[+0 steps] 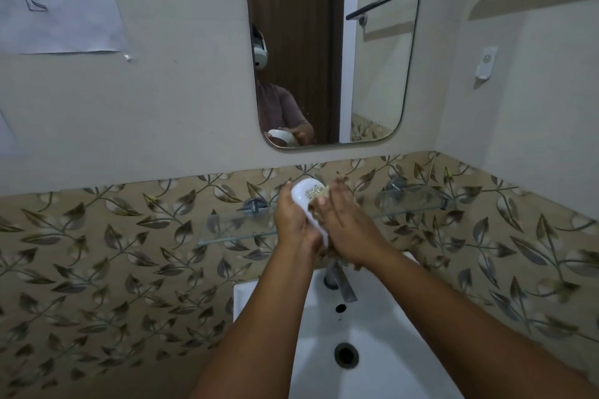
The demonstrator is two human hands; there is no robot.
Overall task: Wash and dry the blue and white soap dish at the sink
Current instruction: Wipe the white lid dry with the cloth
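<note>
Above a white sink (259, 295) w/ chrome tap (340, 282), left hand (293, 220) grips the white soap dish (303, 196) from behind, right hand (348, 227) presses a tan scrubber (313, 194) into it w/ straight fingers, glass shelf (233, 227) & mirror (372, 58) beyond.
</note>
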